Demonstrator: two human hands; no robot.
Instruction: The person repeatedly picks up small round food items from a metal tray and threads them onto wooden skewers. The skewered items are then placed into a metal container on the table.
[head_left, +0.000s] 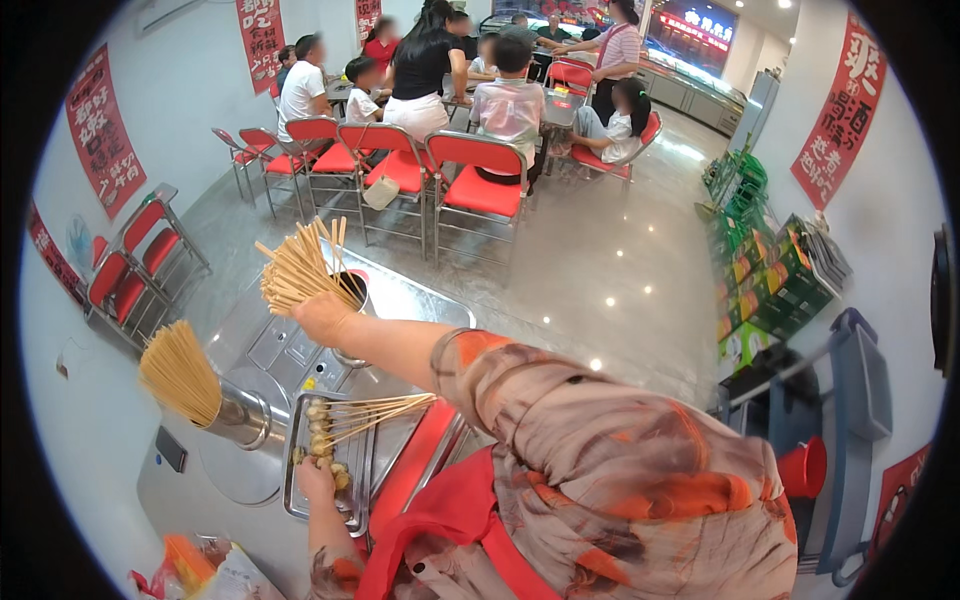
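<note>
My left hand (316, 478) is at a rectangular metal tray (361, 457), its fingers closed around a piece of the skewered food (320, 435). The food is pale brown and threaded on thin wooden sticks (382, 411), which point right over the tray's edge. Stretched forward, my right hand (324, 316) touches a thick bundle of wooden skewers (296, 270). That bundle leans out of a round metal pot (362, 289); its sticks hide the fingertips. To the left, another bundle of thinner skewers (178, 373) stands tilted in a shiny metal cylinder (244, 415).
A phone (172, 448) lies on the table's left part, and plastic bags (214, 566) sit at the near left. Red folding chairs (480, 180) and several seated people are ahead. Stacked boxes (780, 277), green crates (739, 184) and a grey cart (847, 450) line the right.
</note>
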